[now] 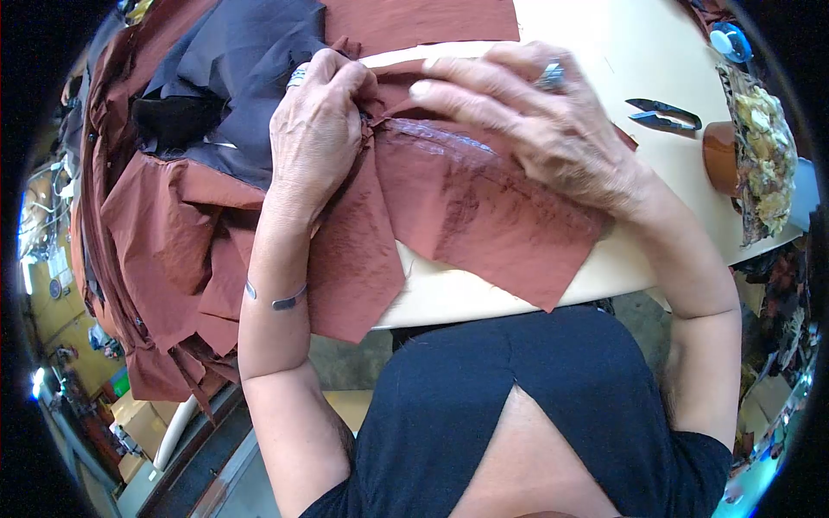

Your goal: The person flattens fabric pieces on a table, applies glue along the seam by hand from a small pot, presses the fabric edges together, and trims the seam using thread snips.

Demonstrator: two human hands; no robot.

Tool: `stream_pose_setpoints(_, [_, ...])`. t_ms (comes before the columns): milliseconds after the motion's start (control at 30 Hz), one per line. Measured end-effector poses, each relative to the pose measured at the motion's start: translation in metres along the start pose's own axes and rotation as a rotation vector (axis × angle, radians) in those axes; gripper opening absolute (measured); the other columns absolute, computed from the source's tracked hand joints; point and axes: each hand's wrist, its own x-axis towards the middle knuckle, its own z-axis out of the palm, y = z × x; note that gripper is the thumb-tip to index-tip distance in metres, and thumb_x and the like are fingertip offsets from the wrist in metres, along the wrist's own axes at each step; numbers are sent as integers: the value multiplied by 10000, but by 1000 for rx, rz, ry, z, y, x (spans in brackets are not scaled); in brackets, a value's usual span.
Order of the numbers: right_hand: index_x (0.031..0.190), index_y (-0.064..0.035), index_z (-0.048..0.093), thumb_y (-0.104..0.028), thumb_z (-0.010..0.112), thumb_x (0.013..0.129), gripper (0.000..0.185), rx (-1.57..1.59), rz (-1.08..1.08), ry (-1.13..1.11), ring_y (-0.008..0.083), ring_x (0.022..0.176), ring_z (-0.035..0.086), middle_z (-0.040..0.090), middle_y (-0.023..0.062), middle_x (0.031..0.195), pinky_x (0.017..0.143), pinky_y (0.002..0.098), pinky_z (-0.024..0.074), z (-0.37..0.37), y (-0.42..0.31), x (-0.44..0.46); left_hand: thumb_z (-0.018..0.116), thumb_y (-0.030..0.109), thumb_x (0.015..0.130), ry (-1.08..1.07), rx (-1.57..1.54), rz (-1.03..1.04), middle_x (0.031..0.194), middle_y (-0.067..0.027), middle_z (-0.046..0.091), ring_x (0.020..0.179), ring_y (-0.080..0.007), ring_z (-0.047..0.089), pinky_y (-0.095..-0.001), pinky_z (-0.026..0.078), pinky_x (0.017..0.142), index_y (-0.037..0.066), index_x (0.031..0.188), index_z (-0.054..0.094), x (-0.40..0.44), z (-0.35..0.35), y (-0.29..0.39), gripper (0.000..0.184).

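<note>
My left hand (318, 129), a ring on one finger, is closed with its fingers pinched on the edge of rust-brown fabric (492, 229). Stretched out over that same cloth are the fingers of my right hand (553, 121), which also wears a ring; its fingertips point toward my left hand. A shiny, pale line runs along the cloth between the hands, and I cannot tell what it is. The cloth's lower corners hang past the near table edge. Dark navy fabric (250, 73) lies bunched just left of my left hand.
More rust-brown cloth (173, 250) is heaped at the left and drapes off the table (432, 281). Black thread snips (665, 116) lie at the right. Past them stand a brown round container (718, 158), a cardboard piece with yellowish fluff (768, 151) and a blue-and-white round object (730, 41).
</note>
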Motion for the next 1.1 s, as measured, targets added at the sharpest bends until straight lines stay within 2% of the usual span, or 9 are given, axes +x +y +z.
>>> stream_pose_setpoints(33, [1223, -97, 501, 35, 461, 727, 514, 118, -68, 49, 303, 982, 574, 512, 126, 1246, 875, 386, 440, 4, 0, 6, 509, -21, 712, -12, -19, -1, 893, -92, 537, 860, -285, 566, -376, 464, 733, 89, 868, 587, -1, 1, -1, 206])
stream_pose_setpoints(133, [1241, -78, 483, 32, 447, 739, 514, 502, 184, -75, 306, 1029, 560, 530, 143, 1223, 899, 384, 432, 12, -5, 15, 537, -24, 686, 46, -58, 45, 894, -68, 557, 843, -269, 561, -353, 460, 730, 88, 847, 612, 1, -3, 4, 210])
stream_pose_setpoints(167, [1258, -74, 474, 17, 465, 735, 531, 429, 96, 78, 306, 1038, 562, 549, 158, 1191, 902, 382, 433, 28, 2, 17, 547, -24, 677, 101, -56, 104, 898, -61, 563, 841, -266, 559, -350, 459, 730, 86, 845, 615, 2, -6, 7, 212])
stream_pose_setpoints(267, [1283, -71, 450, 8, 483, 719, 571, 380, 118, 69, 316, 1032, 564, 559, 172, 1173, 900, 376, 438, 39, 10, 15, 609, 5, 645, 86, -123, 374, 969, -33, 598, 895, -242, 551, -354, 442, 757, 98, 911, 622, -1, -13, 10, 283])
stream_pose_setpoints(300, [1258, -52, 469, 49, 467, 731, 537, 443, 188, -37, 259, 1157, 495, 523, 94, 1261, 1002, 354, 377, 36, 9, 17, 619, 26, 653, 21, -102, 386, 972, -31, 599, 917, -235, 546, -348, 436, 767, 103, 927, 620, -4, -15, 13, 285])
stream_pose_setpoints(400, [1262, -66, 471, 27, 479, 751, 518, 409, 94, 5, 265, 1152, 497, 519, 93, 1267, 1002, 355, 374, 32, 11, 17, 631, 80, 696, -102, -42, 381, 957, -52, 586, 928, -254, 533, -349, 435, 777, 91, 935, 604, -7, -14, 16, 241])
stream_pose_setpoints(467, [1271, -82, 469, 10, 487, 765, 515, 464, 138, -16, 259, 1155, 497, 520, 91, 1265, 997, 358, 374, 30, 10, 19, 632, 83, 727, -165, -56, 349, 960, -91, 581, 900, -303, 538, -381, 464, 761, 67, 925, 593, -4, -17, 15, 202])
stream_pose_setpoints(633, [1272, -93, 478, -12, 486, 767, 512, 367, 203, -71, 250, 1150, 499, 524, 93, 1259, 991, 356, 375, 25, 6, 19, 638, 108, 729, -240, -37, 343, 907, -100, 531, 862, -305, 503, -382, 446, 761, 43, 879, 560, 1, -24, 13, 181])
stream_pose_setpoints(1100, [1294, -142, 470, -32, 497, 774, 532, 317, 165, -74, 217, 1183, 466, 487, 35, 1310, 994, 355, 343, 27, 4, 15, 593, 51, 742, -235, -61, 332, 860, -96, 536, 823, -291, 512, -373, 438, 729, 44, 876, 554, 2, -26, 12, 140])
